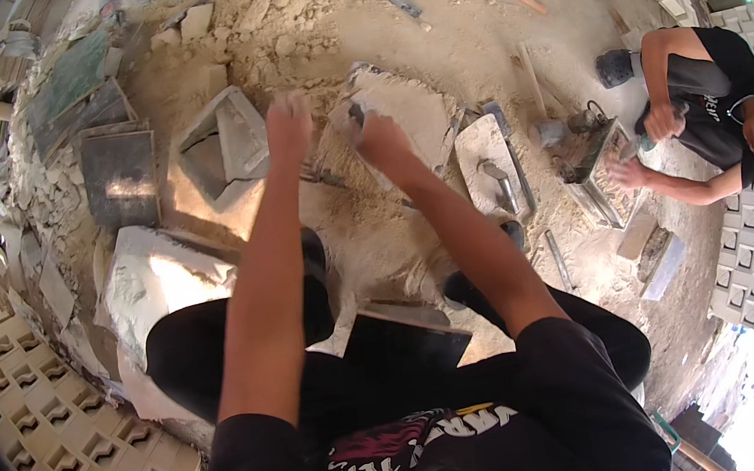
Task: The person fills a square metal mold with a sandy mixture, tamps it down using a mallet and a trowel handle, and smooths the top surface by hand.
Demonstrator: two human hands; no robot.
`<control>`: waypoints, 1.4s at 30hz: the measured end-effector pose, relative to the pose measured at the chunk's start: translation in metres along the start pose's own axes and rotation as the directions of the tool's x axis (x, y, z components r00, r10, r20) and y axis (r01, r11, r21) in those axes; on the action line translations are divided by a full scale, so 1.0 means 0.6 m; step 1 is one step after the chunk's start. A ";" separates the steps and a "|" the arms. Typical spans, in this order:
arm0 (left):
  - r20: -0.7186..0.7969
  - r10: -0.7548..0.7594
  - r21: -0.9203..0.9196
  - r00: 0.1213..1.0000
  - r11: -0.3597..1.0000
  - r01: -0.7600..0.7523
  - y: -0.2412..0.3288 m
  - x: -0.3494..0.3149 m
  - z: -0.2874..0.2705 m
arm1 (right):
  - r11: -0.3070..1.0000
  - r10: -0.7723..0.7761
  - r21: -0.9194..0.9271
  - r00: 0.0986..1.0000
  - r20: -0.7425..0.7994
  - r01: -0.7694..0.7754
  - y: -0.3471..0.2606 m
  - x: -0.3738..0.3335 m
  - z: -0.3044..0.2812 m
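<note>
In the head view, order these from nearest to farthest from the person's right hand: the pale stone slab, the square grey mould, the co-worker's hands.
From the right hand:
1. Pale stone slab: the hand is touching it, just above the hand.
2. Square grey mould: to the left, beyond the left hand.
3. Co-worker's hands: far to the right, at a tray.

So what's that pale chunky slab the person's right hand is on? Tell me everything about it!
The pale slab looks like rough plaster or cement, whitish-grey and dusty, with uneven, broken-looking edges. It lies tilted on the sandy ground, just right of an empty square mould. The right hand grips its near left edge; the left hand is raised close beside it, blurred, so whether it touches is unclear. Crumbs and powder lie around it.
</note>
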State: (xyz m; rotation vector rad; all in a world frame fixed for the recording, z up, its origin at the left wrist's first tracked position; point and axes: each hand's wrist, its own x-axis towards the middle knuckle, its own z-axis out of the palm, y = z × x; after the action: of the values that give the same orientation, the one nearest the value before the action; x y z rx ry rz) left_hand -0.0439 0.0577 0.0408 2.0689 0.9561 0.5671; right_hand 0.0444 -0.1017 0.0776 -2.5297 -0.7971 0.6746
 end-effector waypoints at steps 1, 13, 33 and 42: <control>0.029 0.011 0.031 1.000 0.999 -0.012 0.040 0.022 -0.028 | 1.000 -0.013 0.005 0.999 -0.031 0.014 0.001 -0.004 -0.008; 0.324 0.379 0.250 0.867 0.849 -0.465 0.346 -0.034 -0.332 | 0.998 -0.007 -0.063 0.999 -0.046 0.004 0.007 -0.052 0.046; 0.581 0.119 0.329 0.806 0.871 -0.365 0.331 -0.057 -0.341 | 1.000 0.025 -0.011 0.999 -0.047 -0.025 -0.060 -0.123 -0.057; 0.634 0.027 0.371 0.773 0.866 -0.335 0.366 -0.056 -0.328 | 0.998 -0.015 -0.066 0.990 -0.144 0.005 0.084 -0.096 0.009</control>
State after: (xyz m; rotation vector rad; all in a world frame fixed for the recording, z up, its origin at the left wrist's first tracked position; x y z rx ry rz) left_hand -0.0966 0.0297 0.3314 2.5541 0.5159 -0.2989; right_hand 0.0210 -0.1739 0.0665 -2.5964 -0.7923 0.4630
